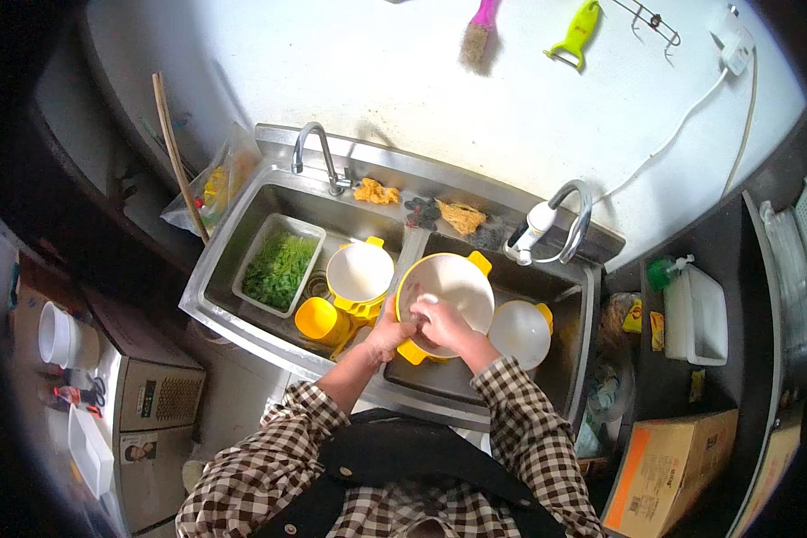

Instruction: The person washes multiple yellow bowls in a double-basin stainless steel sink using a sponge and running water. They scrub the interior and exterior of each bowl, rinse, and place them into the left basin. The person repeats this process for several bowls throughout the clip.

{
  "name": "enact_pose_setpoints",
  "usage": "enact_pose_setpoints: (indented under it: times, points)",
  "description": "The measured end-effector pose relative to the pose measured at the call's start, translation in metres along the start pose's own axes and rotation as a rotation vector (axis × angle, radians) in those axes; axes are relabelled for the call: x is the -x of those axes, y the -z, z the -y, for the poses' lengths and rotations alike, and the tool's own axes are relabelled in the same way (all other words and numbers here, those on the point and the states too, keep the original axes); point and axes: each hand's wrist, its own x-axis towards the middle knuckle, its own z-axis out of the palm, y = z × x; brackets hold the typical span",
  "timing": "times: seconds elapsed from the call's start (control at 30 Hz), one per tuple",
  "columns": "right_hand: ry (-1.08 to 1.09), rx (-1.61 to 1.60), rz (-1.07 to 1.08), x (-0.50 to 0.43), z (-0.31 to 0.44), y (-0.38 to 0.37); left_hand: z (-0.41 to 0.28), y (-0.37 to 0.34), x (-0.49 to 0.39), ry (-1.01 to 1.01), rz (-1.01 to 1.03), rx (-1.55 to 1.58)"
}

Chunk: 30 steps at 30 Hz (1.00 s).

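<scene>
A large yellow bowl with a white inside (467,289) and yellow handles is tilted over the right basin of the steel sink. My left hand (388,334) grips its left rim near the lower handle. Inside the bowl my right hand (443,324) rests with curled fingers against the inner wall; whether anything is under them is hidden. To the right, another white-lined bowl with a yellow handle (521,334) lies in the same basin. Stacked smaller bowls (361,272) and yellow square cups (321,320) stand in the left basin, beside a white tub of leafy greens (279,265).
Two curved faucets, left (319,144) and right (568,215), rise behind the basins. Orange scrubbing pads (376,191) and a dark steel-wool pad (489,234) lie on the ledge. A cardboard box (672,471) and a white bin (699,316) are at right.
</scene>
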Motion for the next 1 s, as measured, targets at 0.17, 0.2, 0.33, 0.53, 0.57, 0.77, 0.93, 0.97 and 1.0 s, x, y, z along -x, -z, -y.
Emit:
enact_pose_setpoints:
  times: [0.17,0.2,0.33,0.53,0.57,0.77,0.93,0.97,1.0]
  points:
    - [-0.331,0.518,-0.407,-0.016,-0.03,0.032,0.013,-0.015,0.003,0.09,0.036,0.036]
    - [-0.45,0.414,-0.41,-0.017,-0.032,0.035,0.016,-0.02,0.002,0.06,0.015,0.105]
    - [-0.298,-0.673,-0.669,-0.007,-0.023,0.03,0.019,-0.032,-0.009,0.136,0.19,0.056]
    - [-0.118,-0.621,-0.232,0.012,-0.012,0.017,0.013,-0.033,-0.006,0.086,0.272,-0.099]
    - [0.068,-0.199,-0.559,0.01,-0.019,0.022,0.012,-0.034,-0.004,0.151,0.233,-0.097]
    - [-0.421,0.376,-0.215,0.037,-0.069,0.038,0.009,-0.046,0.001,-0.064,0.156,-0.031]
    - [-0.492,0.177,-0.843,0.034,-0.05,0.024,0.016,-0.054,-0.002,-0.044,0.212,0.124]
    - [-0.479,-0.235,-0.744,0.03,-0.043,0.026,0.018,-0.056,-0.003,0.02,0.214,0.145]
    - [-0.433,-0.615,-0.694,0.027,-0.034,0.027,0.018,-0.057,-0.007,0.025,0.214,0.053]
